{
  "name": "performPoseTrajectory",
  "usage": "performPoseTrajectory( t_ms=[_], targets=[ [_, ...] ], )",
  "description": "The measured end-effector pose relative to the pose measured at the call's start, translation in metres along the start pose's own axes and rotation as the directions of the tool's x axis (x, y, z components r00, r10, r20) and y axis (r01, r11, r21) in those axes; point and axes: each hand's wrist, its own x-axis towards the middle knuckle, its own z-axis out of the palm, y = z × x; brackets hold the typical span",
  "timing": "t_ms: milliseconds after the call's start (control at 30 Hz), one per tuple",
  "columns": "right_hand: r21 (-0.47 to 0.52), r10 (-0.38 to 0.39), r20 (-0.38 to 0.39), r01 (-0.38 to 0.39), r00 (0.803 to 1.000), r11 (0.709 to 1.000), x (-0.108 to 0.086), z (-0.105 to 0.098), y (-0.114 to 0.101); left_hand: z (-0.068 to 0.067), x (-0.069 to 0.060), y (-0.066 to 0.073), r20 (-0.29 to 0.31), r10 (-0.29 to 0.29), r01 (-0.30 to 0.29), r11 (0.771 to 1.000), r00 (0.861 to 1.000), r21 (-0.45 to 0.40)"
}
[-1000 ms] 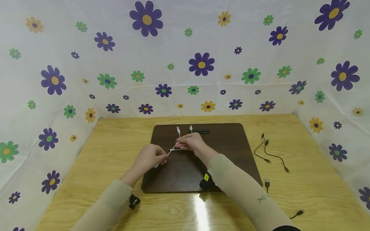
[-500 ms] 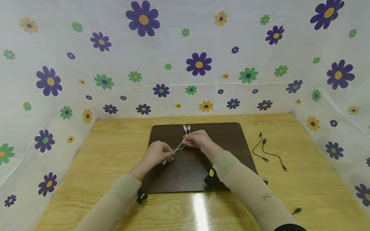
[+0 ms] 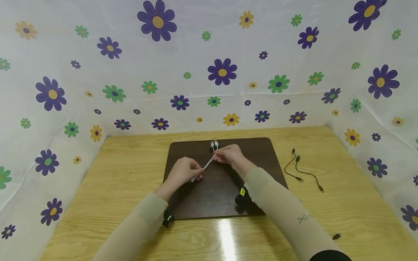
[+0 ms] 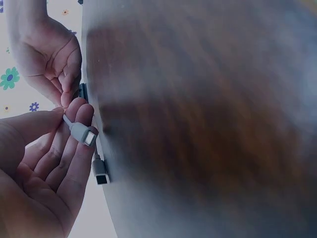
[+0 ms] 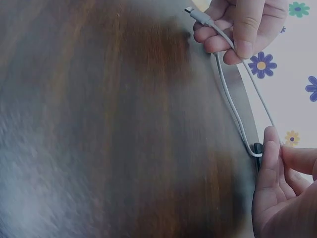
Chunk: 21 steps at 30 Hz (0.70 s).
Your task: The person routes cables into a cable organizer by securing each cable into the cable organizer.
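Observation:
My left hand (image 3: 184, 172) pinches a white charging cable (image 3: 209, 161) between thumb and finger, just behind its small plug (image 4: 82, 134). The far part of that cable is pinched by my right hand (image 3: 230, 155), up and to the right. A second white cable (image 5: 230, 99) runs alongside in a loose curve, its end plug (image 4: 100, 171) close to the board. White USB plugs (image 3: 214, 144) stick out just beyond my right fingers. Beneath them lies a small dark object (image 5: 257, 151), mostly hidden by my right hand.
A dark brown board (image 3: 225, 188) lies on the wooden table (image 3: 130, 159) under both hands. To its right are two short black cables (image 3: 308, 172), and another black plug (image 3: 336, 236) is by my right forearm. A flowered cloth (image 3: 183, 65) encloses the back and sides.
Both hands have shifted right in the view. The cables, crossed and spread earlier, now run close together, and the USB plugs have come side by side.

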Motion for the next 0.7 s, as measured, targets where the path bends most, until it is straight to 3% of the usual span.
performPoseTrajectory(
  t_ms=[467,700],
  targets=[
    [0.022,-0.031,-0.053,0.032,0.998,0.999,0.011,-0.003,0.002,0.006,0.007,0.003,-0.016,0.017,-0.018,1.0,1.0,-0.022],
    [-0.019,-0.031,-0.066,0.029,0.997,0.999,0.013,-0.002,-0.001,0.006,0.008,0.006,-0.018,0.005,-0.006,0.999,1.0,-0.044]
  ],
)
